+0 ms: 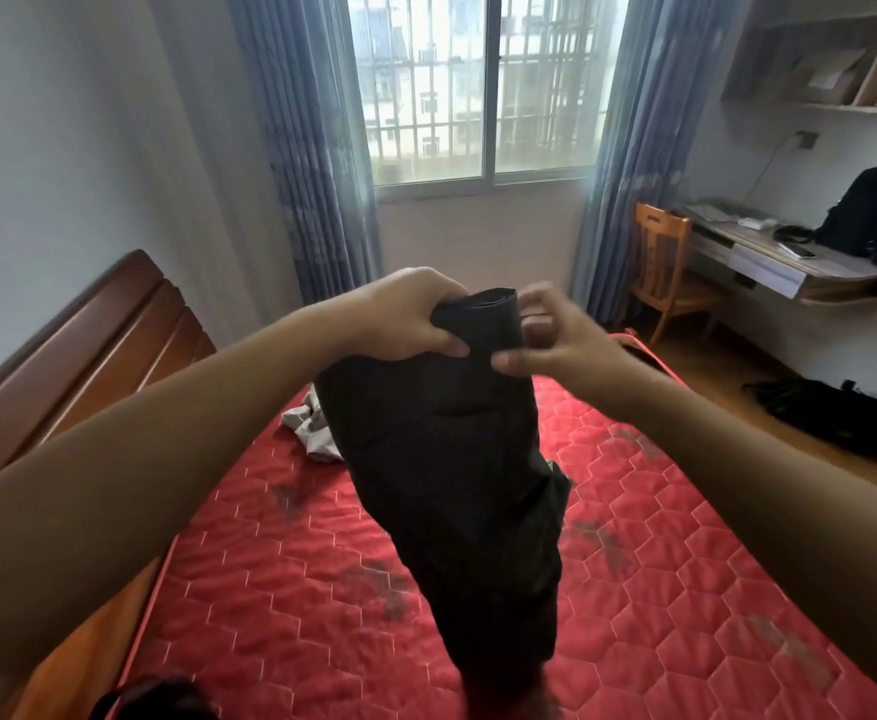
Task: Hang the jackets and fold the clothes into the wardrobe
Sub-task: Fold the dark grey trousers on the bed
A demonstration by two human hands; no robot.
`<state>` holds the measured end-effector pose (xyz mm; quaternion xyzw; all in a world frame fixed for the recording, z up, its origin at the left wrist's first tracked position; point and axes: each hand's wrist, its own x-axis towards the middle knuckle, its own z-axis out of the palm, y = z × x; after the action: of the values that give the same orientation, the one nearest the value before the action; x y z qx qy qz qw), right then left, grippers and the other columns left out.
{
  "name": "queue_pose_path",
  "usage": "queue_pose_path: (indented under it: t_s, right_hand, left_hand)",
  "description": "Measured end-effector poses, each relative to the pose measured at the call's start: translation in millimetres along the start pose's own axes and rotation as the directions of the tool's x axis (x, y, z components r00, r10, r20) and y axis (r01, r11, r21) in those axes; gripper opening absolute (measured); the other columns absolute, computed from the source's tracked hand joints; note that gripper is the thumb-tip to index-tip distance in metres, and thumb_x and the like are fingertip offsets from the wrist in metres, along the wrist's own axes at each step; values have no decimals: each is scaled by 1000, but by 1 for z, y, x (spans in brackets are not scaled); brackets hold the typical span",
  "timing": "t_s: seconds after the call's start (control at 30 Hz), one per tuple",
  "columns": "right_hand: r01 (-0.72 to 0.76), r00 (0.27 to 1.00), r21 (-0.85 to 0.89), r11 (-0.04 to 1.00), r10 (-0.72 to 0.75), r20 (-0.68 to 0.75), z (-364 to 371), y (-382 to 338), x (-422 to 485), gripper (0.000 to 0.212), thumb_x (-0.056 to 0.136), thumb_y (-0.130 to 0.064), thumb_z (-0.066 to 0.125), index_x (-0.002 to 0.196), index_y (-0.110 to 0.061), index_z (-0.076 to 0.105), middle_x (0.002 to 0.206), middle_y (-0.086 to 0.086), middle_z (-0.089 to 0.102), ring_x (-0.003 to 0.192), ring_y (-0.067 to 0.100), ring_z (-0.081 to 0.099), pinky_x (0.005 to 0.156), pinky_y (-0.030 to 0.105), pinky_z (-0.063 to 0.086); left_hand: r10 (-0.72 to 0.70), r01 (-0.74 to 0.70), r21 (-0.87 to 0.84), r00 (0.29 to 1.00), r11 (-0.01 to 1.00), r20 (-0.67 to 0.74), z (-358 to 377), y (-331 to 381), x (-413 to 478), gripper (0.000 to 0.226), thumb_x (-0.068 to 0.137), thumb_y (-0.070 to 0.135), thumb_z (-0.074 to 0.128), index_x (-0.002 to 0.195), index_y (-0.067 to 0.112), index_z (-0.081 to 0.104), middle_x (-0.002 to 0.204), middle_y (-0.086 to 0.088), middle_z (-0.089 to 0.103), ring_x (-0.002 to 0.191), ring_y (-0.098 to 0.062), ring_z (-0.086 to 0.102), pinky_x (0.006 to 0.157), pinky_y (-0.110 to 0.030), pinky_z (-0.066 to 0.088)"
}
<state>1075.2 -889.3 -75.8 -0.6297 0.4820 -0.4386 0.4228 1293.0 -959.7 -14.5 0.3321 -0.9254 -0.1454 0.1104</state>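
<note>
1. The bed takes up most of the room below the arms. It is a red mattress quilted in hexagons and smudged grey in places, with a dark wooden headboard along its left side. No wardrobe shows from here
2. The black garment hangs in the air over the mattress with its long axis near vertical. Its top is rolled or bunched at hand height and its lower end drops toward the person's body. The cloth looks matte, fairly thick and limp, and a seam or pocket line crosses it partway down. I can't tell what kind of garment it is
3. A pale crumpled garment lies on the mattress behind it, partly hidden
4. The left hand grips the left side of the roll, fingers curled over the top and thumb underneath, and seems to carry the weight
5. The right hand sits just beside the roll's right edge, so the cloth lies to its left. Its thumb tip rests against the lower right corner. Its fingers are loosely curled and blurred next to the edge, and I cannot tell whether they pinch the cloth
6. My guess is that the next move depends on the right hand taking that right edge level with the left hand, so the piece spreads crosswise and can be laid flat on the bed to fold. Fabric this soft will likely sag between the two grips
</note>
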Motion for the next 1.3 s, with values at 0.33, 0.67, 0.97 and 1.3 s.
queue_pose_path:
  t_s: [0.33, 0.67, 0.97, 1.3]
  right_hand:
    - [-414, 893, -243, 877, 443, 79, -45, 176, -43, 10, 100, -17, 62, 103, -23, 69, 100, -4, 72, 88, 10, 68, 75, 19, 52]
    - [-78, 987, -73, 994, 88, 133, -56, 155, 5, 17, 94, -13, 70, 110, -19, 72, 104, 2, 76, 98, 17, 72, 87, 43, 59]
    - [-502, 857, 543, 673, 304, 416, -100, 190, 20, 38, 94, -39, 59, 129, -23, 62, 105, 13, 69, 97, 26, 63, 90, 44, 43]
    - [-466, 885, 676, 571, 310, 349, -119, 214, 15, 24, 94, -3, 56, 111, -4, 74, 91, 9, 72, 74, 17, 63, 71, 33, 44]
  left_hand:
    - [-54, 48, -36, 976, 998, -209, -40, 17, -4, 17, 89, 18, 75, 105, 15, 73, 91, 3, 73, 79, -10, 68, 74, -31, 58]
    - [-174, 176, -16, 947, 984, -271, -39, 58, 12, 15, 87, 12, 76, 102, 11, 74, 91, -1, 73, 83, -12, 68, 74, -23, 57]
    - [-327, 320, -75, 891, 944, -315, -27, 93, 17, 11, 84, 12, 80, 90, 17, 71, 81, 1, 71, 79, -18, 69, 71, -33, 55]
    - [-486, 473, -134, 788, 871, -377, -9, 106, 15, 18, 84, 6, 78, 92, 20, 73, 86, 6, 74, 79, -8, 71, 72, -25, 57]
